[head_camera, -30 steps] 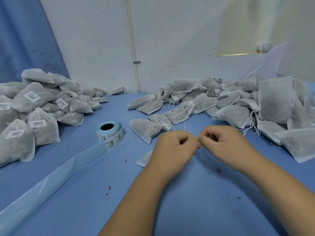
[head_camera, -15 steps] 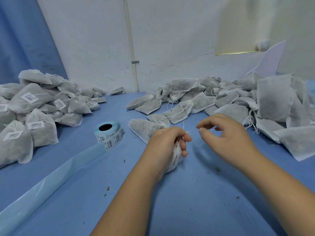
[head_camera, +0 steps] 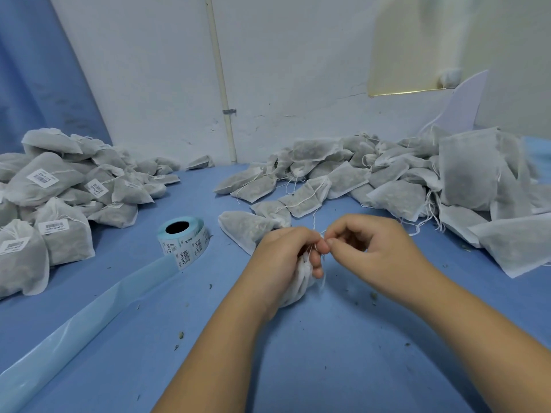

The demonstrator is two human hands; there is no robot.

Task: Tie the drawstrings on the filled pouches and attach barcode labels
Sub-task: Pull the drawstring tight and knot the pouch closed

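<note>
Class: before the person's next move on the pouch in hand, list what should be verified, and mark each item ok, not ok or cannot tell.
1. Hold: the left hand grips the gathered neck of the pouch - ok.
2. String caught: the right hand pinches the drawstring beside the left fingers - ok.
3. Knot tied: hidden by the fingers - cannot tell.
4. Barcode label on this pouch: none shows, but the hand covers most of it - cannot tell.
5. Label roll ready: stands on the table left of the hands, probably within reach - ok.
6. Piles kept apart: labelled pouches on the left, unlabelled pouches on the right - ok.
</note>
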